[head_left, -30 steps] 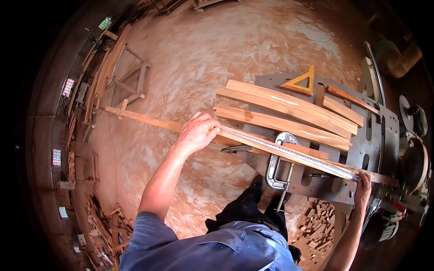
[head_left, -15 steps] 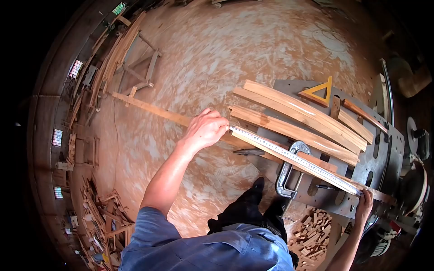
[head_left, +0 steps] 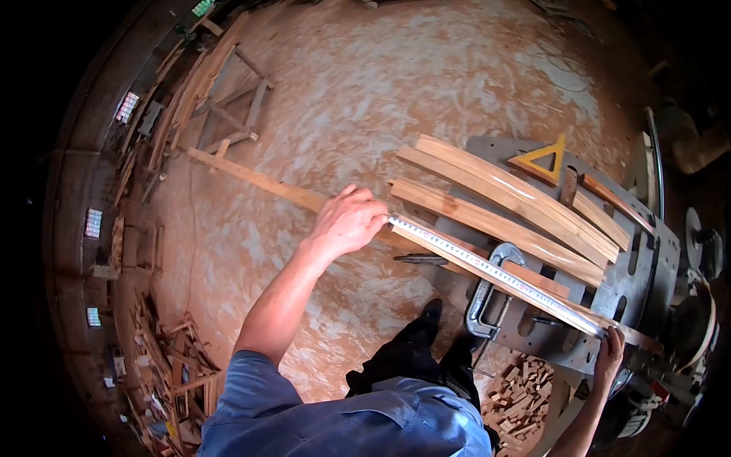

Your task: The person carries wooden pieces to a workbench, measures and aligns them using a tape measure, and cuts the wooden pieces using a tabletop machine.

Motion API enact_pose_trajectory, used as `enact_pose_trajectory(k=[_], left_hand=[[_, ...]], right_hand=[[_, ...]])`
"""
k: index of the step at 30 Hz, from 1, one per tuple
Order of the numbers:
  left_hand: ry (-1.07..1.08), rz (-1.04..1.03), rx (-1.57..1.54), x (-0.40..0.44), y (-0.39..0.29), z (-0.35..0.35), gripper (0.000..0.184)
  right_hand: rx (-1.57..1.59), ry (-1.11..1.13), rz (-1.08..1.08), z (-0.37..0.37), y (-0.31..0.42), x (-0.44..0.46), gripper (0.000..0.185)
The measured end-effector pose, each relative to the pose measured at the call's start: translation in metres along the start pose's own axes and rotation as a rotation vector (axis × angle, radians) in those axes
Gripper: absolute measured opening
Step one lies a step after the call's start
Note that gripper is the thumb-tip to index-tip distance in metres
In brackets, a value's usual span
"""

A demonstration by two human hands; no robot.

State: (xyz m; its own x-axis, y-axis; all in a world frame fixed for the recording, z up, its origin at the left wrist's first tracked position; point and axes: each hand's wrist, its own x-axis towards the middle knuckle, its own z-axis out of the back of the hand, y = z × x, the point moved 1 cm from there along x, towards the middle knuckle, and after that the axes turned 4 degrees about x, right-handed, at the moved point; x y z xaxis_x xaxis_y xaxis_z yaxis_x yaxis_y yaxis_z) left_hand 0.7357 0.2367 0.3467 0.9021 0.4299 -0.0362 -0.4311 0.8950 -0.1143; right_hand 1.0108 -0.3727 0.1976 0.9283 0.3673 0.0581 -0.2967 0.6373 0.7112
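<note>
Wood offcuts [head_left: 521, 394] are lying heaped on the floor [head_left: 350, 99], a wooden trestle [head_left: 257, 109] is standing farther off, and small windows [head_left: 94, 223] are glowing.

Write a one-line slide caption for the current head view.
A measuring tape runs along a wooden strip between the left hand and right hand, passing a metal C-clamp.

Tape measure [head_left: 525, 289] lies along a wood strip [head_left: 434, 250], between left grip [head_left: 348, 221] and right grip [head_left: 608, 356]. Boards [head_left: 518, 236] lie beyond, on the table [head_left: 487, 146]; set square [head_left: 537, 171] behind them. Offcuts [head_left: 521, 392] on floor [head_left: 365, 99], near side.
</note>
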Motion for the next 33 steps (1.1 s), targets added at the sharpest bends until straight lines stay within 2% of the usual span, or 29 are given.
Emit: enact_pose_trajectory(k=[2, 4, 5, 6, 9, 12, 13, 15, 16, 17, 18, 20, 22, 23, 24, 26, 27, 28, 30, 33], left_hand=[[-0.007, -0.053, -0.003, 0.004, -0.003, -0.002, 0.014], [-0.054, -0.113, -0.036, 0.007, -0.003, -0.002, 0.014], [-0.088, -0.124, -0.056, 0.007, -0.007, 0.003, 0.014], [-0.05, -0.114, -0.073, 0.008, -0.008, 0.009, 0.014], [0.122, -0.119, -0.089, 0.014, -0.017, 0.025, 0.02], [0.156, -0.1, -0.13, 0.023, -0.056, 0.029, 0.036], [0.271, -0.055, -0.153, 0.031, -0.067, 0.024, 0.054], [0.411, -0.099, -0.211, 0.051, -0.097, 0.016, 0.07], [0.568, -0.069, -0.3, 0.062, -0.12, 0.023, 0.077], [0.435, -0.218, -0.324, 0.072, -0.125, -0.007, 0.08], [0.459, -0.259, -0.352, 0.082, -0.143, -0.006, 0.082], [0.47, -0.328, -0.369, 0.105, -0.158, -0.026, 0.076], [0.475, -0.136, -0.361, 0.142, -0.16, -0.033, 0.073], [0.348, -0.157, -0.35, 0.16, -0.151, -0.034, 0.059], [0.398, -0.016, -0.403, 0.184, -0.147, -0.026, 0.05], [0.235, 0.099, -0.387, 0.223, -0.14, -0.025, 0.04], [0.041, -0.005, -0.252, 0.246, -0.13, -0.04, 0.032], [-0.22, -0.213, -0.188, 0.271, -0.108, -0.074, 0.027], [-0.115, -0.246, -0.133, 0.297, -0.102, -0.094, 0.028], [-0.072, -0.285, -0.114, 0.306, -0.104, -0.128, 0.029]], right_hand=[[-0.08, 0.002, 0.11, 0.004, 0.002, -0.002, 0.033], [-0.133, -0.008, 0.122, 0.001, 0.008, -0.002, 0.031], [-0.085, -0.019, 0.174, -0.001, 0.025, -0.001, 0.029], [-0.039, -0.059, 0.236, -0.003, 0.027, 0.0, 0.024], [-0.072, -0.133, 0.152, -0.001, 0.037, 0.0, 0.021], [-0.048, -0.225, 0.184, -0.003, 0.068, 0.006, 0.02], [-0.112, -0.241, 0.247, -0.005, 0.085, 0.008, 0.019], [-0.059, -0.224, 0.299, -0.025, 0.123, 0.015, 0.02], [-0.015, -0.196, 0.328, -0.039, 0.148, 0.018, 0.019], [0.008, -0.1, 0.397, -0.058, 0.163, 0.022, 0.024], [0.031, -0.005, 0.463, -0.077, 0.178, 0.025, 0.029], [0.124, 0.028, 0.457, -0.09, 0.241, 0.024, 0.044], [0.145, 0.108, 0.456, -0.094, 0.257, 0.02, 0.059], [0.195, 0.092, 0.435, -0.086, 0.263, 0.016, 0.048], [0.213, 0.093, 0.384, -0.083, 0.258, 0.012, 0.045], [0.235, 0.095, 0.268, -0.068, 0.238, -0.002, 0.038], [0.186, 0.049, 0.222, -0.061, 0.238, -0.003, 0.029], [0.096, 0.032, 0.213, -0.054, 0.235, -0.003, 0.028], [0.053, 0.019, 0.232, -0.047, 0.225, -0.006, 0.024], [0.432, 0.114, 0.137, -0.022, 0.246, -0.018, 0.011]])
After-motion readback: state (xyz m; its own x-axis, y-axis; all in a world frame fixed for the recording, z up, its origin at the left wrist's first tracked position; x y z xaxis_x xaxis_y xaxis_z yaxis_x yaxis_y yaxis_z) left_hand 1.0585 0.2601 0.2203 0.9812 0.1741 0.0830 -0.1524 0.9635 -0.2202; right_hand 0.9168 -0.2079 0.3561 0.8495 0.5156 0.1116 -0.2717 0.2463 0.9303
